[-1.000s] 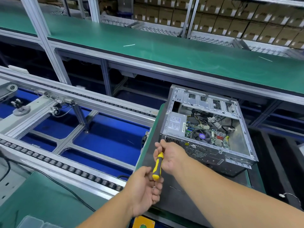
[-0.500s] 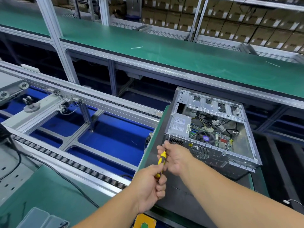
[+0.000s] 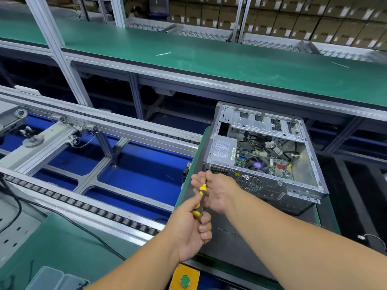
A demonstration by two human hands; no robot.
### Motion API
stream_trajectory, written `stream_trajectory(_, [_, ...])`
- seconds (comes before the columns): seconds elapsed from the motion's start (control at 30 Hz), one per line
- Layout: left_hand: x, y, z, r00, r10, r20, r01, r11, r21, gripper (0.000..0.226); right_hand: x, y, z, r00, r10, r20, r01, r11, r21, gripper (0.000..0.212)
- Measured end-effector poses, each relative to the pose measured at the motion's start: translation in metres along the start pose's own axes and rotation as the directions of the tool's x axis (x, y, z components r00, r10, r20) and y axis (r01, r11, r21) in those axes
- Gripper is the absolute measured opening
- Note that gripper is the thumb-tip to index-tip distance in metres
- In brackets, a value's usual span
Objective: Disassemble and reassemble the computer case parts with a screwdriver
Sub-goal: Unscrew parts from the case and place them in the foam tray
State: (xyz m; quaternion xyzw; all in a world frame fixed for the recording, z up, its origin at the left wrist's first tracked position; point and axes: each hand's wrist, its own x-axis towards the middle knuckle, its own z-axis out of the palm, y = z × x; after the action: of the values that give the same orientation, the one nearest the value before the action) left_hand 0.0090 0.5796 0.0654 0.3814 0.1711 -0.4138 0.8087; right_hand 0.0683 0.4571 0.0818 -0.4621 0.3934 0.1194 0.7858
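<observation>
While gripped, screwdriver (image 3: 200,196) upright (tip toward case (image 3: 266,164)).

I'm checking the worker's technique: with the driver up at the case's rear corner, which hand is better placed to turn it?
Left. The left hand already grips the screwdriver by its yellow-black handle, while the right hand only steadies its shaft near the computer case corner.

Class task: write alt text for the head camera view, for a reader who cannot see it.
Two bare hands work a yellow-and-black screwdriver at the near corner of an open computer case: the left hand grips the handle, the right hand steadies the shaft. The case sits beside a roller conveyor.
</observation>
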Motion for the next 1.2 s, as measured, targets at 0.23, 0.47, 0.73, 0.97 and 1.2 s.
stream_trajectory(0.23, [-0.001,0.002,0.003,0.998,0.023,-0.052,-0.021,0.999,0.039,0.019,-0.003,0.0,-0.005,0.998,-0.06,0.009,0.061,0.987,-0.147,0.022])
stream_trajectory(0.47, [-0.006,-0.002,0.005,0.998,-0.065,-0.008,0.065,0.998,-0.012,0.029,0.003,0.002,0.002,0.998,0.011,-0.061,-0.014,0.998,-0.056,0.023])
stream_trajectory(0.73, [-0.001,-0.01,0.001,0.86,0.451,-0.239,-0.122,0.637,0.762,0.021,0.006,0.003,0.003,0.999,-0.037,-0.027,0.034,0.993,-0.112,0.032])
stream_trajectory(0.97, [0.003,0.001,0.007,0.989,-0.039,-0.144,0.042,0.999,0.015,0.034,-0.001,0.002,0.006,1.0,-0.019,-0.021,0.018,0.999,-0.05,0.033])
stream_trajectory(1.2, [0.009,-0.005,0.011,0.857,0.467,-0.217,-0.187,0.675,0.713,0.016,-0.002,0.001,0.001,1.0,-0.016,0.006,0.016,0.998,-0.069,0.038])
